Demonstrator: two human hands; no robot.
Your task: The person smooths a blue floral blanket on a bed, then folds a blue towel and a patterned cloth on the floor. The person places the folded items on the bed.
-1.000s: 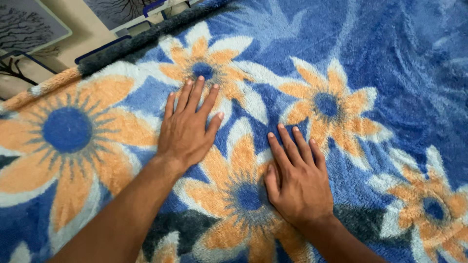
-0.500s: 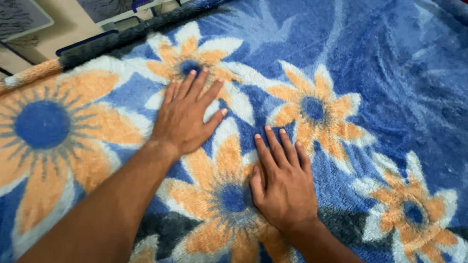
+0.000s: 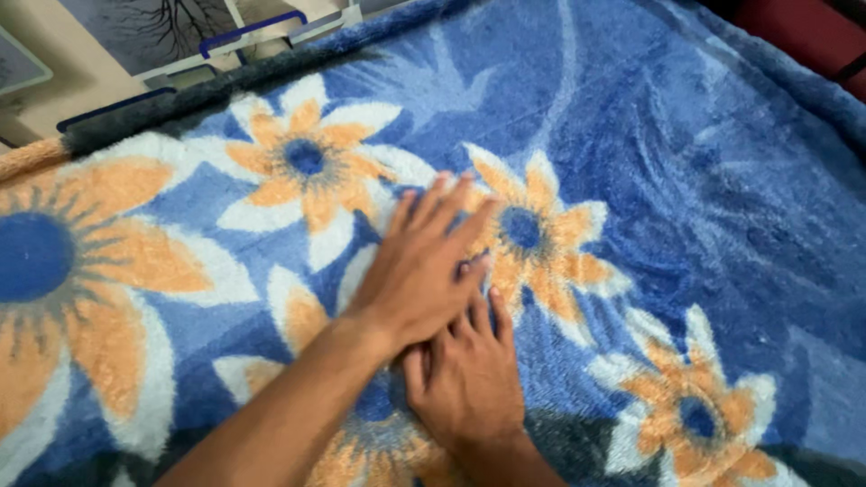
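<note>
A plush blue blanket [image 3: 686,198] with orange and white flowers fills the head view. My left hand [image 3: 424,261] lies flat on it, fingers together and pointing up right toward an orange flower [image 3: 528,230]. It crosses over the fingertips of my right hand [image 3: 465,379], which also rests flat on the blanket just below. Neither hand grips anything.
The blanket's dark fuzzy edge [image 3: 207,90] runs along the upper left. Beyond it lie tiles with tree drawings [image 3: 153,27] and a blue handle [image 3: 248,27]. A red surface [image 3: 812,32] shows at the top right corner.
My left hand has slid right across the blanket and now overlaps my right hand's fingers. The view has shifted right, showing the blanket's right edge.
</note>
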